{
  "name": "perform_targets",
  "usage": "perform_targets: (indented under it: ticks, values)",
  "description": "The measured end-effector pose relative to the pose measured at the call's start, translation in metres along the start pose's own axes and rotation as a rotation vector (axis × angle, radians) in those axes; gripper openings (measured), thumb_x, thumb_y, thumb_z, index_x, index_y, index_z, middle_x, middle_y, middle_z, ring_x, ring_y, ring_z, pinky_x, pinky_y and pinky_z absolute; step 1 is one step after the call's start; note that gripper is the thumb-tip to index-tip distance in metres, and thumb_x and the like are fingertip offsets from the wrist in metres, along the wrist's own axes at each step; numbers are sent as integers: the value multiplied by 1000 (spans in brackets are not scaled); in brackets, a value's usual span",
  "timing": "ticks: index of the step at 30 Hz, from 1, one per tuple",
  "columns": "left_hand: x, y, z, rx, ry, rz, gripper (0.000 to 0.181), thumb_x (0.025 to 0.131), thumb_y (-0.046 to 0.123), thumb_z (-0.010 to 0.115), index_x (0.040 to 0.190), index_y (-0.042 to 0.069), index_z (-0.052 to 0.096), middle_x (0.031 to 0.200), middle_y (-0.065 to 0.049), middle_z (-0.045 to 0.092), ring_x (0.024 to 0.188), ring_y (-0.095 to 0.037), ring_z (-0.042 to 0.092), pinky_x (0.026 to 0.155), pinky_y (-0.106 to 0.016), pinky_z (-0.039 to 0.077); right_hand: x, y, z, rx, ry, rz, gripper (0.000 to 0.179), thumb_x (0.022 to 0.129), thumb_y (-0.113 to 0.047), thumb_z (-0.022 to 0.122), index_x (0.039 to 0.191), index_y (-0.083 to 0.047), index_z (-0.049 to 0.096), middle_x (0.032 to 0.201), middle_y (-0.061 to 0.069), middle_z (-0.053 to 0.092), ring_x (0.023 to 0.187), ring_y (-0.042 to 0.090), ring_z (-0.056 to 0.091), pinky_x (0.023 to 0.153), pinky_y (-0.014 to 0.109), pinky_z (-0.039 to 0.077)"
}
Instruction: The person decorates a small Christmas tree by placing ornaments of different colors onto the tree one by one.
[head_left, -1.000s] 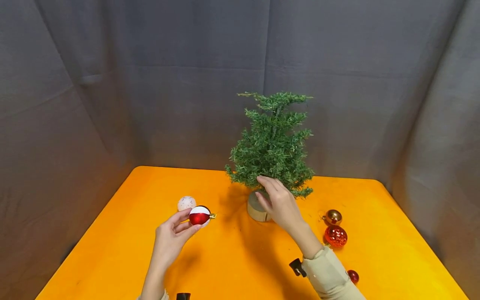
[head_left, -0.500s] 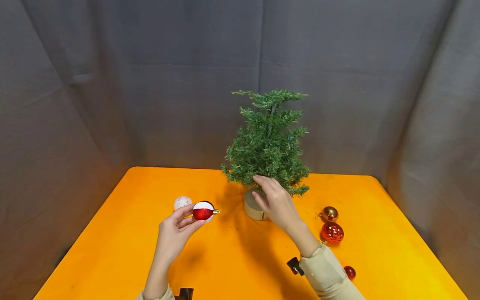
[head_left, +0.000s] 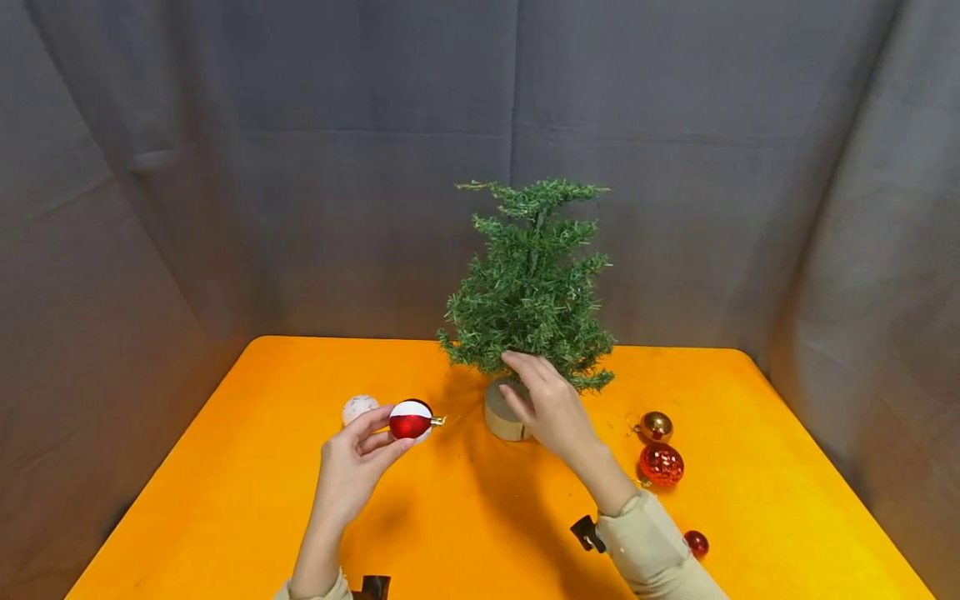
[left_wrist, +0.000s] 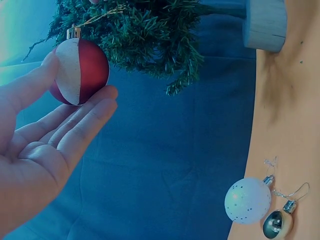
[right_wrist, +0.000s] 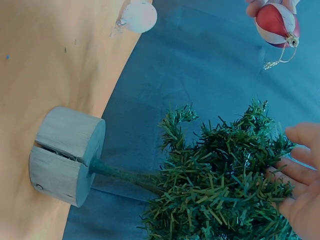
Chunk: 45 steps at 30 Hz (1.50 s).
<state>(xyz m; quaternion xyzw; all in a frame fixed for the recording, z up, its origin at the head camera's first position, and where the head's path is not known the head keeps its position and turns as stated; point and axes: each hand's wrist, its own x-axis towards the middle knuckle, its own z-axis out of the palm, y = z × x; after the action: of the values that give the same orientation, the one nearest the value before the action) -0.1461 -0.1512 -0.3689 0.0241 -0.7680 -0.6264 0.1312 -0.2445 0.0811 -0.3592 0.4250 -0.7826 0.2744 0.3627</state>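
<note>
My left hand [head_left: 356,467] pinches a red and white Christmas ball [head_left: 410,419] between thumb and fingers, held left of the small artificial Christmas tree [head_left: 532,283]. Its gold cap points right, toward the tree, and a gold loop of string [left_wrist: 102,16] trails from the cap in the left wrist view. My right hand [head_left: 551,408] is at the tree's lower front branches, its fingers gently bent and the fingertips among the needles in the right wrist view. A round wooden base [right_wrist: 70,155] with a split in it carries the tree.
A speckled white ball [head_left: 360,408] lies behind my left hand; a small gold ball [left_wrist: 277,223] sits beside it in the left wrist view. On the right of the orange table [head_left: 247,500] are a gold ball [head_left: 656,427], a faceted red ball [head_left: 661,464] and a small red ball [head_left: 696,543].
My left hand has brought the red and white ball a little right and up, nearer the tree. The right hand stays at the branches. The head view has shifted slightly.
</note>
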Motion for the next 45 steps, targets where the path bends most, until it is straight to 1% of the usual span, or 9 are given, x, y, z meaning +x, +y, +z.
perform_targets:
  ticks: [8, 13, 16, 23, 27, 31, 39, 41, 45]
  values:
    - [1, 1, 3, -20, -8, 0, 46, 73, 3, 72, 116, -2, 56, 107, -16, 60, 85, -21, 63, 72, -27, 50, 0, 1, 3, 11, 4, 0, 39, 76, -2, 68, 113, 5, 56, 110, 16, 58, 100, 27, 54, 83, 35, 46]
    - [2, 1, 4, -31, -18, 16, 47, 74, 5, 72, 117, -2, 55, 107, -17, 60, 84, -20, 63, 72, -27, 50, -2, 1, 3, 8, 1, 7, 40, 76, -3, 68, 113, 4, 56, 110, 16, 58, 100, 26, 55, 82, 36, 46]
    - [1, 1, 5, -37, -18, 14, 46, 73, 5, 72, 116, -2, 56, 105, -16, 61, 83, -19, 63, 72, -27, 50, -3, -1, 3, 13, -4, 9, 40, 76, -3, 69, 113, 4, 56, 110, 16, 58, 100, 26, 54, 82, 36, 46]
    - [3, 3, 9, -63, -30, 14, 47, 73, 4, 72, 116, -2, 56, 104, -16, 61, 83, -20, 64, 72, -27, 50, -6, -1, 3, 26, 21, 6, 39, 75, -3, 70, 111, 4, 57, 109, 15, 58, 98, 27, 55, 81, 36, 46]
    - [6, 4, 12, -69, -34, 25, 47, 72, 4, 73, 116, -2, 56, 104, -16, 61, 83, -19, 63, 72, -27, 50, -6, -1, 2, 35, 18, 14, 36, 78, -5, 67, 111, 4, 58, 110, 16, 58, 99, 27, 55, 84, 36, 45]
    - [10, 5, 15, -88, -46, 45, 47, 72, 2, 72, 116, -3, 56, 107, -16, 60, 84, -19, 63, 72, -27, 50, -4, -1, 1, 40, 11, 27, 34, 80, -8, 66, 111, 3, 58, 111, 15, 57, 100, 26, 54, 85, 36, 44]
    - [15, 6, 20, -116, -60, 68, 47, 73, -2, 71, 117, -5, 54, 109, -17, 58, 85, -19, 63, 72, -27, 50, -3, 2, 2, 36, 9, 27, 28, 83, -11, 63, 108, 2, 60, 109, 15, 58, 99, 26, 54, 84, 36, 45]
    - [16, 6, 21, -122, -62, 69, 47, 73, -1, 70, 117, -5, 54, 110, -17, 58, 86, -19, 63, 73, -27, 50, -3, 2, 2, 47, 10, 30, 26, 84, -11, 62, 106, 2, 61, 109, 15, 58, 99, 26, 54, 83, 35, 45]
    - [19, 6, 23, -131, -60, 71, 47, 74, -1, 70, 118, -4, 55, 110, -16, 58, 86, -19, 62, 73, -27, 50, -4, 3, 3, 81, 22, 38, 24, 89, -16, 57, 103, 3, 62, 110, 15, 57, 98, 26, 54, 80, 34, 47]
